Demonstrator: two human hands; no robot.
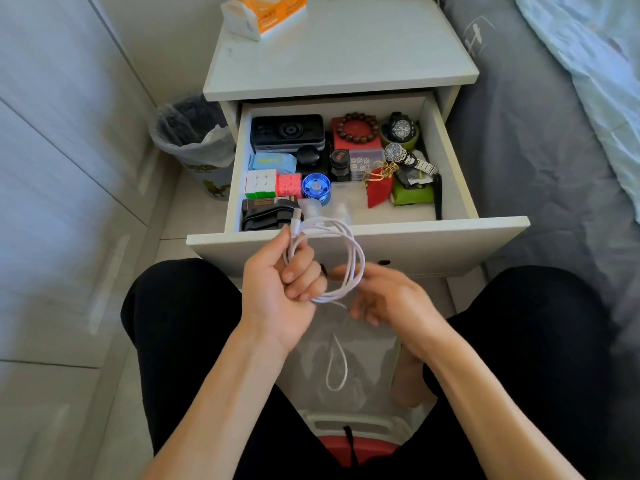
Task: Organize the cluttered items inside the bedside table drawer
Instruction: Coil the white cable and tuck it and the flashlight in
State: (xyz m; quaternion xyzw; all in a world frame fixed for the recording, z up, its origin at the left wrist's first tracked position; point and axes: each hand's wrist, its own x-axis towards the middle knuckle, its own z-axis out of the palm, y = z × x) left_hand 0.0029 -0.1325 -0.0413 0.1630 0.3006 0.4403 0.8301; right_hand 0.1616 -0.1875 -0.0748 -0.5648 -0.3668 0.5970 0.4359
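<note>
The bedside table's drawer (360, 251) is pulled out in front of me. My left hand (277, 282) grips a coiled white cable (346, 244) just before the drawer front; a loose loop of it hangs down between my knees. My right hand (384, 299) is beside the coil, blurred, fingers loosely spread and near the cable. Inside the drawer lie a black case (287, 131), puzzle cubes (261, 183), a blue yo-yo (317, 187), a bead bracelet (356, 128) on a red box, two watches (401, 128), a red pouch (379, 188) and a green packet (412, 195).
A lined waste bin (194, 140) stands left of the table. A tissue box (266, 12) sits on the table top (346, 53). The bed with grey sheet (536, 150) runs along the right. The drawer's front-middle floor (394, 211) is bare. My knees flank the drawer.
</note>
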